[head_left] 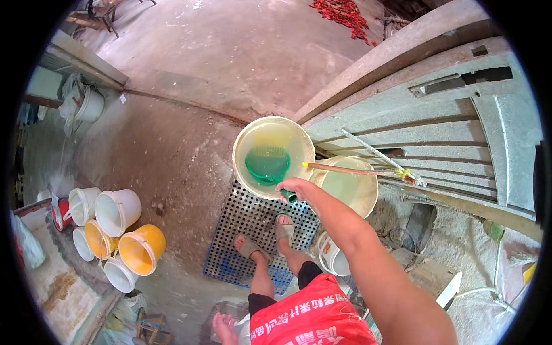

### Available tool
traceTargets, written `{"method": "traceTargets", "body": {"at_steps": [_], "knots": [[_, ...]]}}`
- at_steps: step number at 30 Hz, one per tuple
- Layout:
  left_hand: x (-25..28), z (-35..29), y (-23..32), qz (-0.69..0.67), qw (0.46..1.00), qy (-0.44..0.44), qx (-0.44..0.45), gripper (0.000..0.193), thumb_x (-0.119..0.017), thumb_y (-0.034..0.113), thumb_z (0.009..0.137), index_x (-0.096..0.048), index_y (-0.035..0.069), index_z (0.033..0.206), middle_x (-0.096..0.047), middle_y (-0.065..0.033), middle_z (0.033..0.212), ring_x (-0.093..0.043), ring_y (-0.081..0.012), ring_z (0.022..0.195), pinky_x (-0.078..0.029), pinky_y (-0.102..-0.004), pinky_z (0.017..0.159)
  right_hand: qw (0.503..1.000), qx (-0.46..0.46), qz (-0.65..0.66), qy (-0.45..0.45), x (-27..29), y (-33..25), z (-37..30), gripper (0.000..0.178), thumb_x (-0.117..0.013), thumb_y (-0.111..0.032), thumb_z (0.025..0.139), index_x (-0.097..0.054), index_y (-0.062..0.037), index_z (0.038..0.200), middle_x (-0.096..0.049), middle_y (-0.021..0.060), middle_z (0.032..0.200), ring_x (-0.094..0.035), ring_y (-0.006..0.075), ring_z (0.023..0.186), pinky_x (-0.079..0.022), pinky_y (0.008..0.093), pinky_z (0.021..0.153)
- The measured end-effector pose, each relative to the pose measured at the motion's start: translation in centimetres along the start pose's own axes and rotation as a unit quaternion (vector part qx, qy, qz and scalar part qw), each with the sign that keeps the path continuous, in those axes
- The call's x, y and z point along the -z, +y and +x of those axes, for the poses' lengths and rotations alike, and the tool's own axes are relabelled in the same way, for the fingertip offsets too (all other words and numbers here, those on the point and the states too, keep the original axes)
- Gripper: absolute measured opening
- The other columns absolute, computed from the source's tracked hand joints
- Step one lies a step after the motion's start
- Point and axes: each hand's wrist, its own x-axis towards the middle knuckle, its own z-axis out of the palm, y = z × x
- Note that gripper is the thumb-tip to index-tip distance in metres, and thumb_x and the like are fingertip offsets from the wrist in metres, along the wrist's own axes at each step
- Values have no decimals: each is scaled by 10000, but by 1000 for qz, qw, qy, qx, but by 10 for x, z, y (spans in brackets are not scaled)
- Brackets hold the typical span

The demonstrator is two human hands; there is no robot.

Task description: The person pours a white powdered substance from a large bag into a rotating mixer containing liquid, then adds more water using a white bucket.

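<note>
My right hand (pixel 294 187) is closed round the handle of a green plastic water scoop (pixel 265 172). The scoop's bowl sits inside a large whitish bucket (pixel 237 155) of cloudy liquid, partly under the surface. A yellowish patch (pixel 271 138) shows in the liquid beyond it. Low in the view, by my left leg, my left hand (pixel 223 328) hangs with its fingers apart and nothing visible in it. A pale container (pixel 244 330) is beside that hand, mostly hidden by my red apron (pixel 310 313).
A second large bucket (pixel 368 198) of liquid stands at the right, with an orange-red stick (pixel 351 169) across it. I stand on a perforated blue-black mat (pixel 227 230). White and orange buckets (pixel 144 248) cluster left. A metal door (pixel 414 126) borders the right; red peppers (pixel 345 16) lie far off.
</note>
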Motion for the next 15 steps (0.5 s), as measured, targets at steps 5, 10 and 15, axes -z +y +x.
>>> {"method": "traceTargets", "body": {"at_steps": [5, 10, 15], "knots": [[3, -2, 6, 29, 1000, 7, 4, 360, -506, 268, 844, -449, 99, 1157, -519, -60, 954, -548, -242, 842, -472, -384, 727, 988, 113, -96, 46, -15, 9, -10, 172, -578, -129, 778, -525, 33, 753, -538, 114, 556, -511, 196, 427, -407, 316, 384], [3, -1, 16, 30, 1000, -5, -5, 343, -514, 258, 840, -464, 100, 1141, -522, -55, 942, -551, -227, 841, -478, -373, 721, 978, 199, -38, 54, -20, 31, -28, 135, -554, -88, 764, -505, 31, 725, -517, 94, 539, -512, 181, 429, -408, 310, 387], [-4, -5, 28, 35, 999, -18, 8, 360, -506, 227, 838, -441, 83, 1161, -516, -73, 976, -548, -229, 854, -473, -358, 705, 970, 231, -34, 65, -25, 41, -56, 113, -551, -90, 755, -489, -2, 722, -508, 67, 568, -507, 155, 440, -408, 293, 391]]}}
